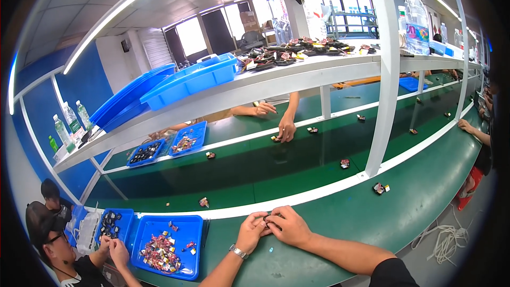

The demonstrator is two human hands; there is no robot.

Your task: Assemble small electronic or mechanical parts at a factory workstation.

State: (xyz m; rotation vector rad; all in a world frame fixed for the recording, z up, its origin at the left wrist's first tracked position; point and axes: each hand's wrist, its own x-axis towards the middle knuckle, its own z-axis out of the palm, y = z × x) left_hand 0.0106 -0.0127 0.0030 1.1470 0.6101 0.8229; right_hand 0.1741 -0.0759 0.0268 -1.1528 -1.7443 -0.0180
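Close together over the green work surface [319, 212], my left hand [252, 233] and my right hand [289, 227] pinch a small black part [265, 220] between their fingertips. Fingers cover most of it, so its exact kind does not show. A wristwatch [238, 252] is on my left wrist. To the left of my forearm lies a blue tray [197, 255] heaped with small parts with reddish wires and white-yellow tags [159, 252]. A tiny light-blue scrap [271, 250] rests on the surface below my hands.
A white frame post [383, 101] rises ahead right. Small wired assemblies [345, 163] sit along the green belt [287, 170]. At left, a person works beside a tray of black parts [110, 223]. Across the belt another person's hand [287, 128] touches a part. Blue trays [191, 81] top the shelf.
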